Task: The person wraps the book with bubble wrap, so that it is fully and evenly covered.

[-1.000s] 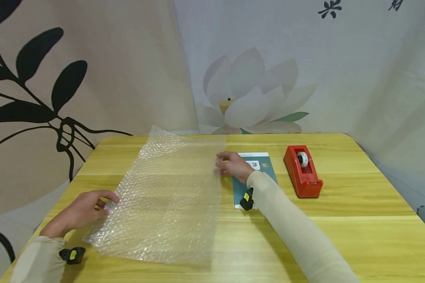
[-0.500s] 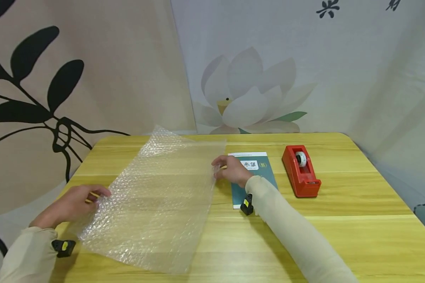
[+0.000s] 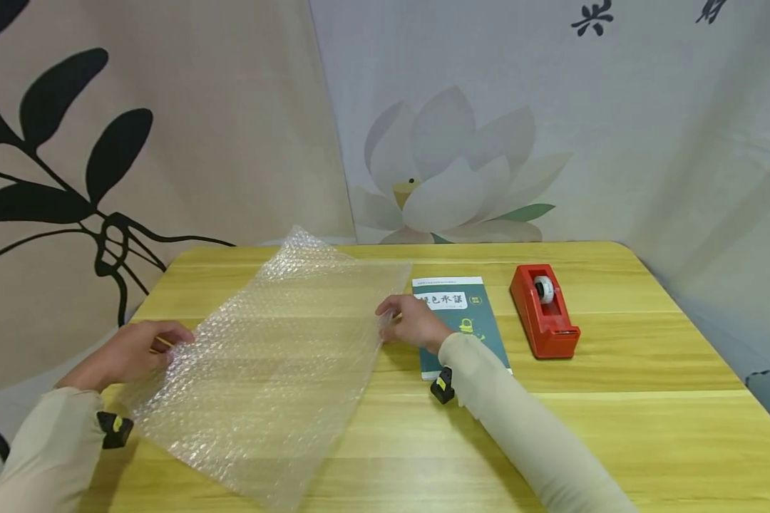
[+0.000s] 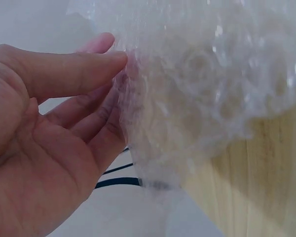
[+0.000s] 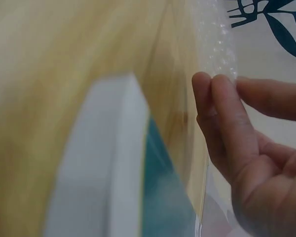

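Note:
A sheet of clear bubble wrap (image 3: 269, 356) spans the space between both hands, turned at a slant over the wooden table. At its left edge, my left hand (image 3: 128, 353) pinches it between thumb and fingers; the left wrist view shows the bubble wrap (image 4: 202, 74) close up beside the thumb. The right hand (image 3: 413, 322) pinches the opposite edge, and in the right wrist view its fingertips (image 5: 227, 89) meet the bubble wrap's rim. Just beyond that hand lies a teal book (image 3: 488, 320) with a white title label, partly covered by the hand and sleeve.
A red tape dispenser (image 3: 545, 313) with a roll of tape stands right of the book. The light wooden table (image 3: 616, 427) ends at a cloth backdrop (image 3: 231, 107) printed with a lotus and dark leaves.
The bubble wrap has turned clockwise, its near corner swinging left and toward me. My left hand moved left and slightly away; the right hand came slightly left and nearer, uncovering more of the book.

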### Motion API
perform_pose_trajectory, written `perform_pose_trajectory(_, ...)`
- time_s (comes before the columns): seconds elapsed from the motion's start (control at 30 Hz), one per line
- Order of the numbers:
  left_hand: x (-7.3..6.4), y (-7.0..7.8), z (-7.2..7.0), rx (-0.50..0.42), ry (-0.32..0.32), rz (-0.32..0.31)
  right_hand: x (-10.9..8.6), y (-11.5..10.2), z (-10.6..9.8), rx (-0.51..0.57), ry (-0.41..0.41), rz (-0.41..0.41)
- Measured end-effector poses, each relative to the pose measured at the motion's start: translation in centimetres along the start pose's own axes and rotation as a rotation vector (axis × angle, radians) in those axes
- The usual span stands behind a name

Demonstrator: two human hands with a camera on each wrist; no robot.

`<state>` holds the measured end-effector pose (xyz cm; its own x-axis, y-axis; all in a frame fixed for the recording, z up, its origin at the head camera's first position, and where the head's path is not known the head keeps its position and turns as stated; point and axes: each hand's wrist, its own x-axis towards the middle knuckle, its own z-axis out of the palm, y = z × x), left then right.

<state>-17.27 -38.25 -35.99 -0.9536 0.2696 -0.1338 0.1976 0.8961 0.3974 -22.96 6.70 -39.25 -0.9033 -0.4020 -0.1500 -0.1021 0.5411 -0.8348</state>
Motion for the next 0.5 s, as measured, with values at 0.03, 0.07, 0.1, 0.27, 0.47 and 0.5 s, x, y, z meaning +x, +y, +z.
perform_pose_trajectory(0.03, 0.1, -0.1, 0.0, 0.000, -0.001, -0.007, -0.1, 0.0, 0.1, -0.007, 0.002, -0.004)
perform_pose_trajectory(0.07, 0.2, -0.2, -0.1, 0.000, -0.004, -0.014, -0.2, -0.1, 0.2, -0.010, 0.002, -0.007)
perform_pose_trajectory(0.1, 0.2, -0.3, -0.1, 0.000, -0.007, -0.024, -0.3, -0.1, 0.3, -0.010, 0.001, -0.007)
perform_pose_trajectory(0.27, 0.7, -0.7, -0.1, 0.013, 0.002, -0.065, -0.6, -0.3, 0.7, 0.004, -0.006, 0.000)
perform_pose_trajectory(0.47, 1.1, -0.9, 0.2, 0.028, 0.048, -0.100, -0.9, -0.4, 1.2, -0.018, 0.002, 0.006)
perform_pose_trajectory(0.5, 1.2, -0.8, 0.2, 0.032, 0.057, -0.105, -0.9, -0.5, 1.3, -0.022, 0.004, 0.007)
